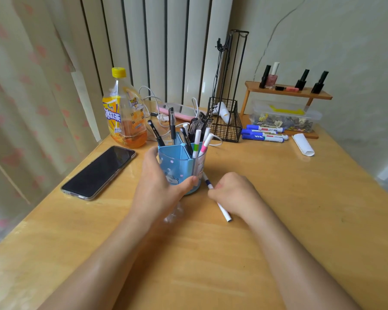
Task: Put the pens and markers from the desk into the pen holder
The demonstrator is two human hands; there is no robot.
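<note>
Fingers [213, 193] of the right hand [234, 193] curl closed around a white pen [224, 213] with a blue band, which lies slanted on the desk [300, 220] just beside the pen holder [179, 166]. Left hand [157, 184] wraps the blue pen holder, thumb across its front, gripping it upright. Several black pens [172, 126] and white markers [196, 143] stand in its compartments. Three blue markers [263, 133] lie well apart, near a wire basket [225, 124]
</note>
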